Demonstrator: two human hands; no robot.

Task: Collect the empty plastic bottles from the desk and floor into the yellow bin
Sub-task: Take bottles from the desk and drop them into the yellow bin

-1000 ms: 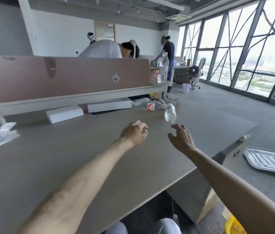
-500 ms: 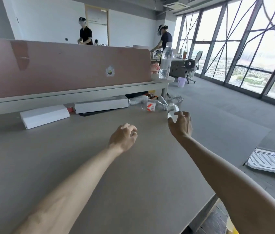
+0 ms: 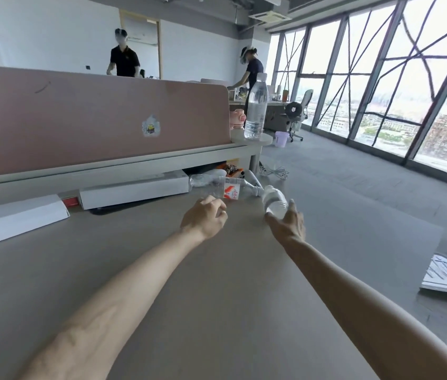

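At the desk (image 3: 217, 297)'s far end, pickup step: right hand (image 3: 288, 226) is wrapping the clear bottle (image 3: 274, 200) lying near the right edge; left hand (image 3: 204, 219) is hovering curled, empty, beside the labelled bottle (image 3: 225, 187). Next: lift without knocking either off. Yellow bin isn't showing; floor rightward is looking open.

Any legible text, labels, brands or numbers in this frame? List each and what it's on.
No text reads clearly.
On the lying bottle, a red-and-white label: printed marks, too blurred to read.
On the pink partition, a sticker: picture, no legible words.
No label seen on the upright bottle or the clear bottle in the right hand.
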